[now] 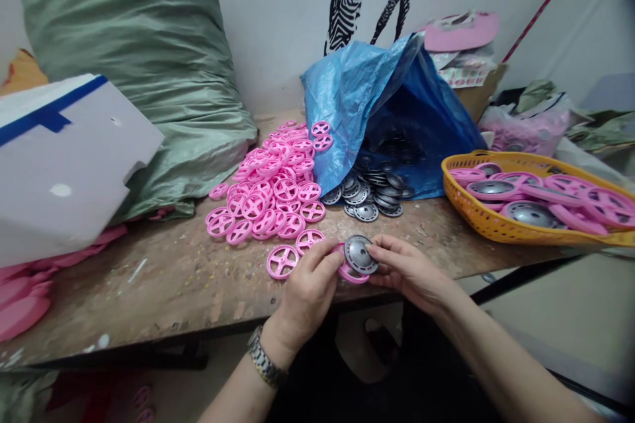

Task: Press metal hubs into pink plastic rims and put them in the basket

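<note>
Just over the table's front edge, my left hand (310, 294) is closed on a pink plastic wheel (353, 275). My right hand (407, 272) pinches a grey hubcap disc (360, 254) by its right side. The disc overlaps the pink wheel and hides most of it; whether the two are joined I cannot tell. Two loose pink wheels (282, 262) lie beside my left hand. Behind them spreads a heap of pink spoked wheels (268, 192). Grey discs (367, 195) spill from the mouth of a blue plastic bag (342, 106).
At the right, a yellow basket (476, 225) holds pink wheels, some with grey discs on them. A large green sack (149, 66) leans on the wall at the left. In front of it is a white board (64, 178), with pink pieces (24, 304) below on the wooden table (163, 297).
</note>
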